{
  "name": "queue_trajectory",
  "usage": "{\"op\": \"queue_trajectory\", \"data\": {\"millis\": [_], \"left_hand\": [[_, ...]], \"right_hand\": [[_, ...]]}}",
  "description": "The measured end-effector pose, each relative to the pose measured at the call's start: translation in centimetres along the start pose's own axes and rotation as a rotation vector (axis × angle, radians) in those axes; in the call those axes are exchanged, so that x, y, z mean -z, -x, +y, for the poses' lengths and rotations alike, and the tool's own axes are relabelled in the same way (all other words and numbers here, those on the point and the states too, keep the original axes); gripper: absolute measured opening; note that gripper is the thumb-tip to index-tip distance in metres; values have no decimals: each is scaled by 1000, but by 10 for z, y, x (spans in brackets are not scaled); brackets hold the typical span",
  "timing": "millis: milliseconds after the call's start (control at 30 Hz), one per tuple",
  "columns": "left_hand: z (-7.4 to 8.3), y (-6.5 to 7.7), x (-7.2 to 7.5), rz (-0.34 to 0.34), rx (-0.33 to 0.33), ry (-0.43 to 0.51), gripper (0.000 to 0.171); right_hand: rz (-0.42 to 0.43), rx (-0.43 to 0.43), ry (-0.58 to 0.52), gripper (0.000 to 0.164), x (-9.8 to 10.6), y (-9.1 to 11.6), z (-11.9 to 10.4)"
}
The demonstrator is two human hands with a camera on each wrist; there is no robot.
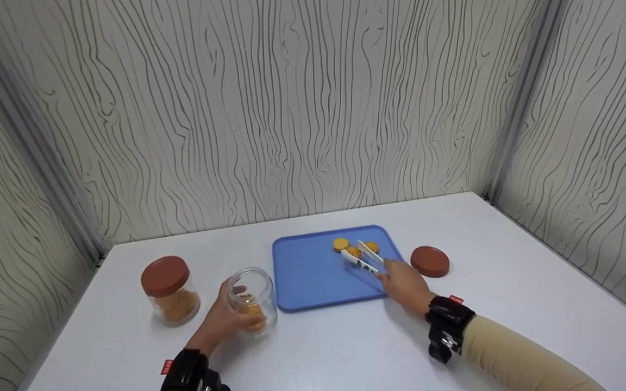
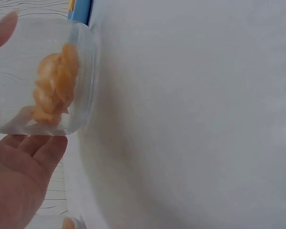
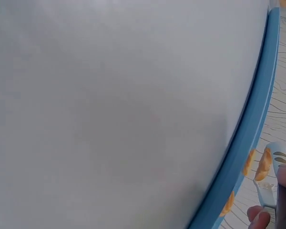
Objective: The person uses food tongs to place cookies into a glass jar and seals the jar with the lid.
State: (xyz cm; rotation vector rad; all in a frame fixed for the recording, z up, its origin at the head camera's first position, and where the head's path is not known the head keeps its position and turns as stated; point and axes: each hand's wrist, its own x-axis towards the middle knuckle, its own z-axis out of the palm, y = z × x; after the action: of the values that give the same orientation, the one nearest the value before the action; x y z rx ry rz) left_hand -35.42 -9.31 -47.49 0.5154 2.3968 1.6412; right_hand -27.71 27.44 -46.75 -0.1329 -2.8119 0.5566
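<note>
My left hand (image 1: pixel 229 317) grips an open clear glass jar (image 1: pixel 267 309), thumb on the near side and fingers round the far side. Several orange-brown cookies (image 2: pixel 57 86) lie at the bottom of the jar. Over the blue tray (image 1: pixel 307 282), my right hand (image 1: pixel 405 285) holds white tongs (image 1: pixel 366 265) with dark spots. A ridged cookie (image 1: pixel 353 252) shows between the tongs' tips, close over the tray; in the right wrist view the cookie (image 3: pixel 264 164) is beside the upper tip. Two other cookies lie near it, a round flat one (image 1: pixel 340 244) and a ridged one (image 1: pixel 371 248).
A second jar with a red-brown lid (image 1: pixel 165 276) and cookies inside stands left of my left hand. A loose red-brown lid (image 1: pixel 430 261) lies right of the tray. The white table (image 1: pixel 340 347) meets wood-patterned panels (image 1: pixel 291 108) at the back and sides.
</note>
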Motion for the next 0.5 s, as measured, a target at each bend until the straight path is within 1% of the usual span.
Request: {"op": "queue_trajectory", "data": {"millis": [167,300,400,500], "left_hand": [[0,-1,0,2,15,-4,100],[0,1,0,10,18,-7,101],[1,1,0,14,10,-6,101],[1,2,0,16,0,-6,102]], "right_hand": [[1,-6,-5,35,7,7,-6],[-18,-21,-14,45,12,11,-11],[-31,-30,-26,47,15,14,-14],[-27,-23,-44,48,19,17,-18]]}}
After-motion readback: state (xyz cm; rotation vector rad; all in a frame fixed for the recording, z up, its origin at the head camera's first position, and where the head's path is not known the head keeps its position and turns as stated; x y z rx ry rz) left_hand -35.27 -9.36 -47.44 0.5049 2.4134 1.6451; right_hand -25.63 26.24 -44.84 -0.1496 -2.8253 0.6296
